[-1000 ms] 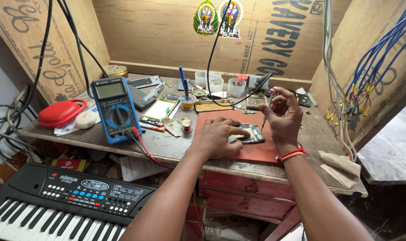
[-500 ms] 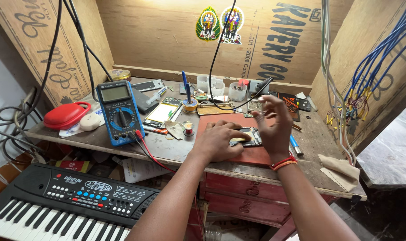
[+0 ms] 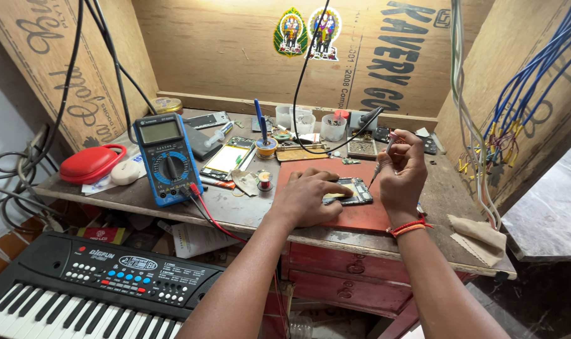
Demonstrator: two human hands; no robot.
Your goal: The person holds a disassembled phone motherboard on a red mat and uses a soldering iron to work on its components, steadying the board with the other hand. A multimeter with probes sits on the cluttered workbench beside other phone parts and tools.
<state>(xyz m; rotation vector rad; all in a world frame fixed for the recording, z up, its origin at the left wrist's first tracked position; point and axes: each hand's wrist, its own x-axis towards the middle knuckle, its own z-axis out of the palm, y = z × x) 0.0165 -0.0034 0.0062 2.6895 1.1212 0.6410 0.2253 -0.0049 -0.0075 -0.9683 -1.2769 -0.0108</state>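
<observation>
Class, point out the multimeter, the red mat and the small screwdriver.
multimeter (image 3: 168,160), head view, on its dial.
red mat (image 3: 361,216), head view, bare front part.
small screwdriver (image 3: 381,160), head view, on its shaft.

Electronics repair workshop; multimeter (image 3: 167,158), loose wires (image 3: 505,107), cluttered bench (image 3: 235,210).

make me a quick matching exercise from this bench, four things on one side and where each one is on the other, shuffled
Things:
1. multimeter
2. opened phone
3. small screwdriver
4. keyboard

Places:
A. pinned under the left hand on the red mat
B. below the bench's front edge, at lower left
C. in the right hand
D. standing on the bench, left of the mat

Pairs: 1-D, 2-A, 3-C, 4-B
</observation>
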